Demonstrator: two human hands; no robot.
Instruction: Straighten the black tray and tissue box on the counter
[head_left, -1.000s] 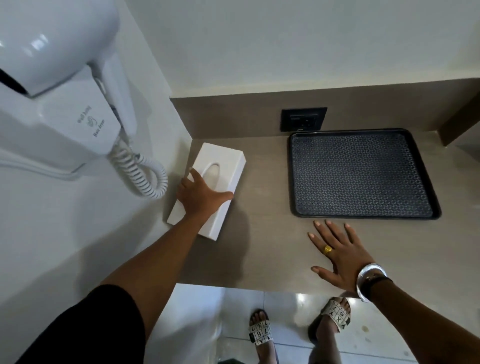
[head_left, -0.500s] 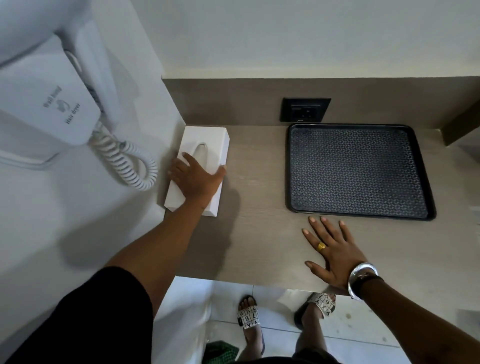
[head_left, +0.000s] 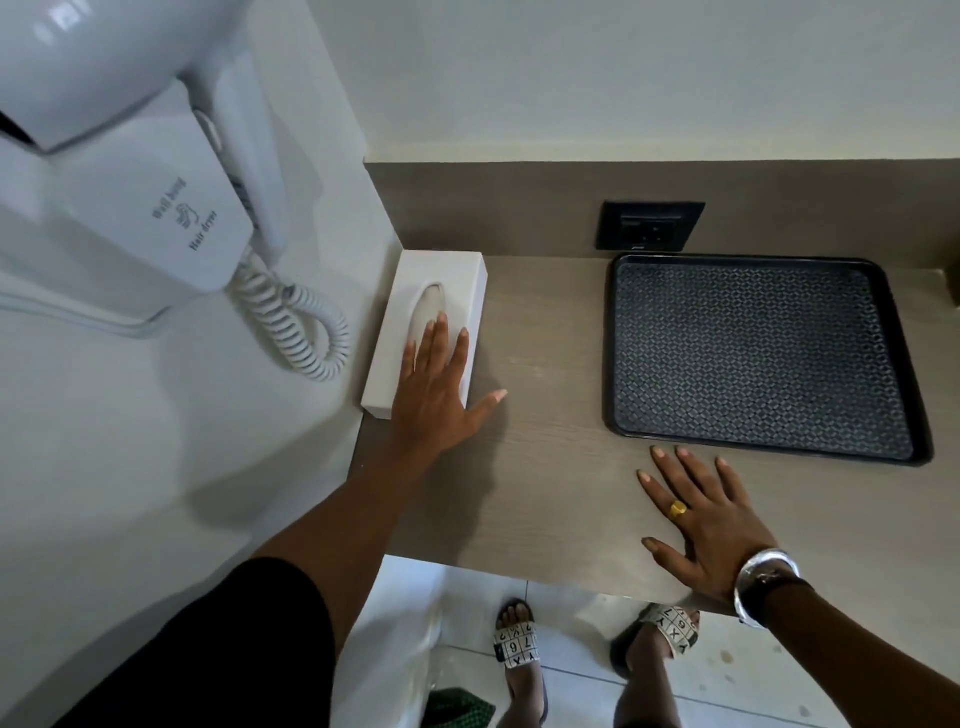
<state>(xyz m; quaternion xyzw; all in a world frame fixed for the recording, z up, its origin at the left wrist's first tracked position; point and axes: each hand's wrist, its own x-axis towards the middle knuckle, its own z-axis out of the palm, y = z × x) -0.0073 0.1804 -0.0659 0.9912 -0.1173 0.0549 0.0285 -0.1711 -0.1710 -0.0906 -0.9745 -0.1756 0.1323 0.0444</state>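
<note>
A white tissue box (head_left: 441, 280) lies along the left wall at the counter's back corner, its long side nearly parallel to the wall. My left hand (head_left: 436, 395) rests flat on the box's near end, fingers straight, thumb spread out over the counter. The black patterned tray (head_left: 748, 353) lies flat at the back right, its far edge near the backsplash. My right hand (head_left: 711, 525), with a gold ring and a silver bracelet, lies flat on the counter just in front of the tray's near edge, fingers spread, not touching it.
A white wall-mounted hair dryer (head_left: 130, 171) with a coiled cord (head_left: 296, 322) hangs on the left wall beside the box. A black power socket (head_left: 649, 226) sits in the backsplash behind the tray. The grey counter (head_left: 545, 457) ends at its front edge above my sandalled feet.
The tissue box has turned from a slant to lie along the wall and slid back into the corner. My left hand has flattened on it. My right hand stays put.
</note>
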